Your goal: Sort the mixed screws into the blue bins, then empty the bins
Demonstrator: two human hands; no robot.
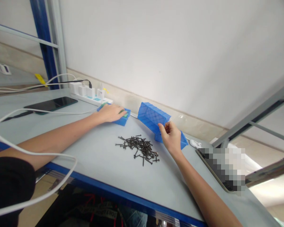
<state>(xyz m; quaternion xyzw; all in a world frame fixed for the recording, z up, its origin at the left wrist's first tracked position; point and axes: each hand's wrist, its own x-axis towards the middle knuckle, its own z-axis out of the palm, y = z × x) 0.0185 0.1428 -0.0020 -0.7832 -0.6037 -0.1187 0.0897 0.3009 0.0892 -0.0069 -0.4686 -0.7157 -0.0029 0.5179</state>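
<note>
My left hand lies across the top of a small blue bin with green items in it. Its visible fingers are stretched out, and the far ones are partly hidden. My right hand has its fingers curled at the edge of a blue plastic bin, which is tilted up beside the wall. Another blue bin shows behind this hand, largely covered by it. Between my hands, a loose pile of dark screws is spread on the grey table.
A white power strip with several plugs stands by the wall. A dark phone lies at the left, and a white cable loops over my left forearm. Rightward are a partly pixelated tablet-like device and a metal frame.
</note>
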